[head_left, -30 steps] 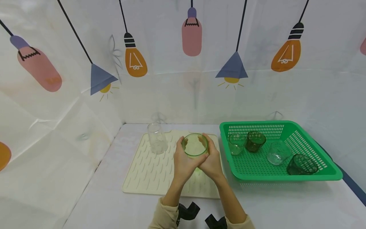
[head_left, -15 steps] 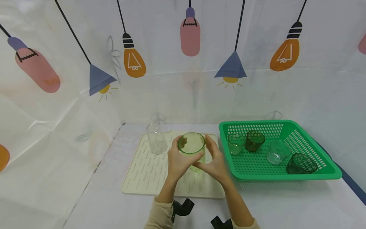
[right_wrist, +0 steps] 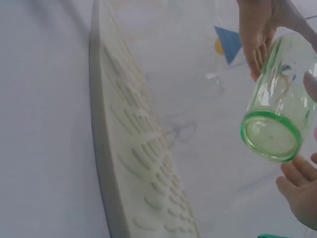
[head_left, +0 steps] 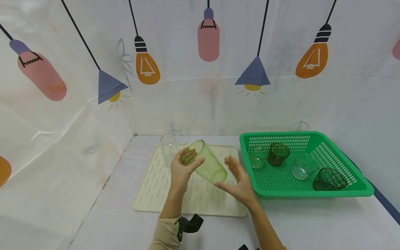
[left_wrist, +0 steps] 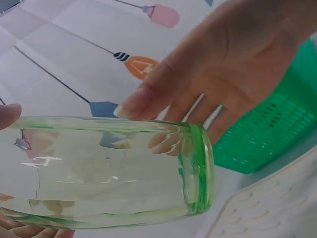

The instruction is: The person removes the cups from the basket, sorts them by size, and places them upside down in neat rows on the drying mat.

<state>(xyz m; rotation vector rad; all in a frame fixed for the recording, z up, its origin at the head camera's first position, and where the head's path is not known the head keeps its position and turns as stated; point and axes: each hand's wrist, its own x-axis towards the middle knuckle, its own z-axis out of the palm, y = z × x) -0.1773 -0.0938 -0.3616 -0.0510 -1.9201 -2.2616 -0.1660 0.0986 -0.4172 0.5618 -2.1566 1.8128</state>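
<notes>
A light green, see-through drinking glass is held tilted above the cream ridged mat, mouth to the upper left and thick base to the lower right. Near its rim my left hand grips it, fingers round the far side and thumb on the near side. My right hand is spread beside the base, fingers apart and fairly straight; whether its thumb touches the glass I cannot tell. The left wrist view shows the glass's green base close up. A tall clear glass stands on the mat, partly hidden by my left hand.
A green perforated basket sits to the right, with a pale glass, a brown glass, a clear glass and a dark glass inside. A patterned sheet hangs behind the white table.
Both hands were round the upright green glass. My right hand has come off to the right, while my left hand has moved left and tipped the glass over.
</notes>
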